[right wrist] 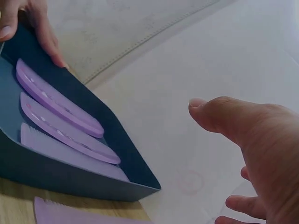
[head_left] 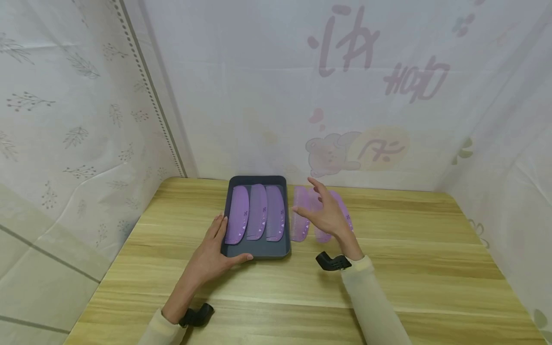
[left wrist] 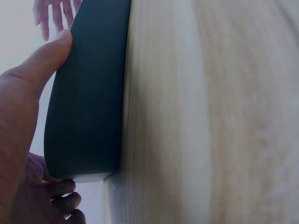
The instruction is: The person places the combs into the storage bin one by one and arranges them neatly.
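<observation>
A dark blue-grey tray [head_left: 258, 250] stands on the table with three purple combs [head_left: 257, 215] side by side in it. My left hand [head_left: 211, 254] grips the tray's near left corner, thumb along the front wall and fingers at the left side. In the left wrist view the left thumb [left wrist: 51, 53] presses the tray wall [left wrist: 88, 107] near its rim. Right of the tray, three more purple combs [head_left: 300, 232] lie on the table, partly covered by my right hand [head_left: 329, 215]. That hand hovers over them, thumb and fingers spread, with nothing between them.
The wood-grain table [head_left: 409, 268] ends at the back against a pale printed curtain [head_left: 267, 96]. Patterned cloth [head_left: 73, 120] hangs along the left, and more cloth closes off the right. Each wrist wears a black camera mount [head_left: 332, 262].
</observation>
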`<state>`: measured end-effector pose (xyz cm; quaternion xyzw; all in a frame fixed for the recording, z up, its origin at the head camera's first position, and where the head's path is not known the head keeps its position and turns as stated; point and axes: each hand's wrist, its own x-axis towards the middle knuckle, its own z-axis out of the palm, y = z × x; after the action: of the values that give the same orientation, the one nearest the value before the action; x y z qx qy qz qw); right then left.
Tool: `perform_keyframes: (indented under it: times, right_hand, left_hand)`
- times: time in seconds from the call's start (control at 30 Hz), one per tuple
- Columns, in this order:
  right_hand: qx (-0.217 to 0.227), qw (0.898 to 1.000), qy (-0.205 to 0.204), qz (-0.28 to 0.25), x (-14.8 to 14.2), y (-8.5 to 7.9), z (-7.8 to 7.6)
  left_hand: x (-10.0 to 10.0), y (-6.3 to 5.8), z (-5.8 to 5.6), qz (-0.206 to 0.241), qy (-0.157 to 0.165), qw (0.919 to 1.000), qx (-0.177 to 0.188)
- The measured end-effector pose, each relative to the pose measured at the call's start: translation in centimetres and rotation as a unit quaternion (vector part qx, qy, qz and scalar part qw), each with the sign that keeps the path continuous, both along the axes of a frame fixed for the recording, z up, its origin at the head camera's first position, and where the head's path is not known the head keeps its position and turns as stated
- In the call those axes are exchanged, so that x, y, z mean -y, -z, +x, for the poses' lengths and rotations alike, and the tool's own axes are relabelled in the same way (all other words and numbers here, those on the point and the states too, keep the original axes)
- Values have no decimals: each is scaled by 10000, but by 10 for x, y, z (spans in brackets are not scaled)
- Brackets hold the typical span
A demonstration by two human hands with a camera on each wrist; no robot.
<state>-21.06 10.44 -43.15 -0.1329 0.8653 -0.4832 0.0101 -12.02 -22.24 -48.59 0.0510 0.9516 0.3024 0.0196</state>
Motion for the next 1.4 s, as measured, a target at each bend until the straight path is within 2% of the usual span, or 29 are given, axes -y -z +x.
perform_keyframes:
  times: [0.23, 0.47, 0.73, 0.87, 1.13, 1.4]
  right_hand:
    - [-168, 9997, 146, 45, -16, 1, -5]
    - [111, 9996, 264, -42, -33, -2, -7]
    - [286, 9989, 314, 180, -50, 0, -11]
    - [511, 9978, 282, 318, -59, 2, -12]
    - [797, 9960, 327, 225, -82, 10, -15]
    - [1171, 9910, 393, 507, -98, 21, -18]
  left_hand:
    - [0, -1, 0, 27, 14, 10000, -36]
    - [0, 1, 0, 4, -3, 10000, 13]
    - [-1, 0, 0, -20, 10, 10000, 26]
    - [-1, -1, 0, -8, 16, 10000, 37]
    - [-1, -2, 0, 29, 13, 10000, 32]
    - [-1, -2, 1, 38, 15, 10000, 44]
